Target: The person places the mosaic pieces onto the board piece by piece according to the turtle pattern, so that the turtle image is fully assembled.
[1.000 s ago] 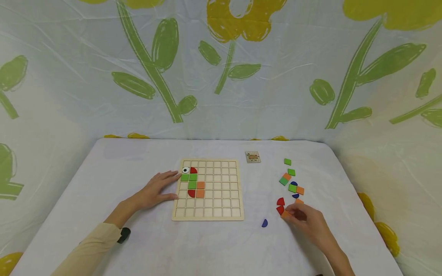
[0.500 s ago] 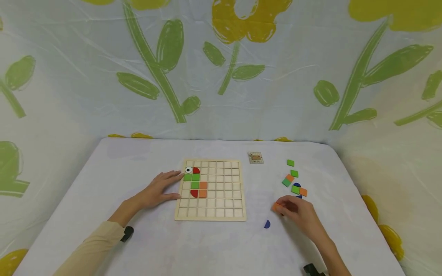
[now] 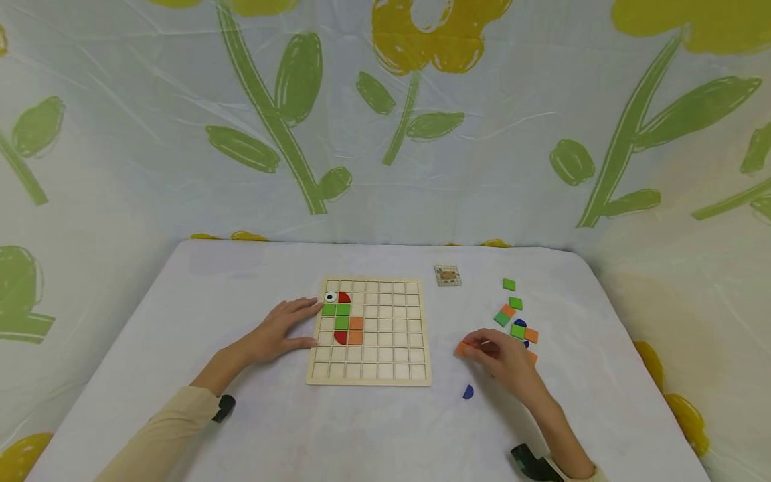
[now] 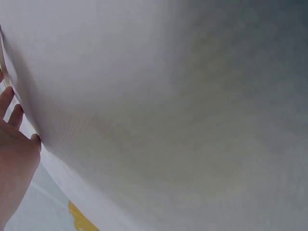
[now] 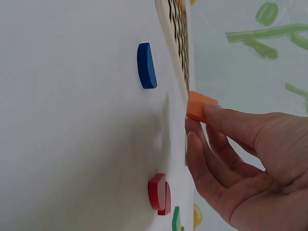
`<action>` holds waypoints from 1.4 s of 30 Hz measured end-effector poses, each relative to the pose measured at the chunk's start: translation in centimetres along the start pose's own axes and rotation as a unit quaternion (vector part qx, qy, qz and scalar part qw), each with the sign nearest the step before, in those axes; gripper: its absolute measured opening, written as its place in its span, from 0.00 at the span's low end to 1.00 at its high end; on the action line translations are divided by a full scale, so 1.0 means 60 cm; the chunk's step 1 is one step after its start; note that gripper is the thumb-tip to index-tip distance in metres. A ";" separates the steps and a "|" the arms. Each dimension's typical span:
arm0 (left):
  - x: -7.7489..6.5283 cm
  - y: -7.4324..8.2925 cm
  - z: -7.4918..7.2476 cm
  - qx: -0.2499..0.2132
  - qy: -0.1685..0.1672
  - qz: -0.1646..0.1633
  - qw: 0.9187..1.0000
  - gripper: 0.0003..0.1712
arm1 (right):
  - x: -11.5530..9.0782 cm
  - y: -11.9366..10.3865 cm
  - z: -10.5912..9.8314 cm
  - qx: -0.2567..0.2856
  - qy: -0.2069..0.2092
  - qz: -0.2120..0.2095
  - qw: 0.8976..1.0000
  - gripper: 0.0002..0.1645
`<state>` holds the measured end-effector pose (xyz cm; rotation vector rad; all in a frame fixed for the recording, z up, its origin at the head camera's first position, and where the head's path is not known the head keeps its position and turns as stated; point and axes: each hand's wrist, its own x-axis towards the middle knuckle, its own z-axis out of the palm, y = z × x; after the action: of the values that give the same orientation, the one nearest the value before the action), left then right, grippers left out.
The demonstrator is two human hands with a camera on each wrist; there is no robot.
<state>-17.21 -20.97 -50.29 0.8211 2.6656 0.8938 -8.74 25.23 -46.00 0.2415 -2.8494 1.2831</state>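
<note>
- Tile [image 5: 195, 107] pinched by the right hand [image 3: 502, 359] could slip if the grip loosens.
- Left hand [image 3: 274, 335], spread, holding nothing, could jolt the board [image 3: 385, 340] by pushing.

A pale sheet printed with plants forms the back wall [image 3: 494, 194], with similar pale walls on the left [image 3: 114, 174] and right [image 3: 674, 288]. Thick green stems [image 3: 400, 120] rise with rounded leaves [image 3: 299, 80] towards large yellow flowers [image 3: 391, 50], some cut off at the top. Below stands a table [image 3: 385, 428] with a white, faintly creased top, narrowing towards the back under soft, muted light.
</note>
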 end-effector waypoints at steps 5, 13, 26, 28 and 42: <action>-0.002 0.000 -0.002 -0.003 -0.002 -0.006 1.000 0.49 | 0.013 -0.006 0.010 -0.002 -0.002 -0.016 1.000 0.08; 0.000 0.000 -0.001 -0.002 -0.002 -0.001 1.000 0.48 | 0.036 -0.018 0.026 0.024 -0.012 -0.027 0.999 0.08; 0.002 0.003 -0.004 0.000 -0.006 -0.001 1.000 0.48 | 0.072 -0.039 0.060 0.060 -0.033 -0.049 0.996 0.09; 0.002 0.003 -0.005 0.003 -0.006 -0.001 1.000 0.48 | 0.078 -0.044 0.066 0.062 -0.037 -0.053 0.996 0.09; 0.001 0.005 -0.006 0.004 -0.005 -0.001 1.000 0.47 | 0.119 -0.081 0.115 0.100 -0.063 -0.082 0.990 0.10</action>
<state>-17.25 -20.93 -49.81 0.8218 2.6636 0.8769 -14.69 15.97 -46.46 0.5648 -2.7277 1.5695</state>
